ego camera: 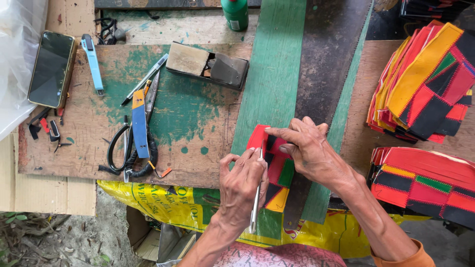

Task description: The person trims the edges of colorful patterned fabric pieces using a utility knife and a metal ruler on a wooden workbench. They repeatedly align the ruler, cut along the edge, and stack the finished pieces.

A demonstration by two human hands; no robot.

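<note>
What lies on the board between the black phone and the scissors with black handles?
In the head view, a light blue utility knife lies between the black phone and the black-handled scissors.

Stitched cloth patchwork (277, 165); rough paint-stained wooden board (198, 113).

- Phone (51, 69): far left on wooden board, flat, rect. w/ rounded corners, dark screen, unlit, gold-tan edge.
- Green bottle (235, 13): top centre, upright, cut off by frame; white label w/ red patch on front.
- Yellow sack (163, 205): flat under board's near edge, printed plastic, green and red lettering; partly hidden by forearms.
</note>
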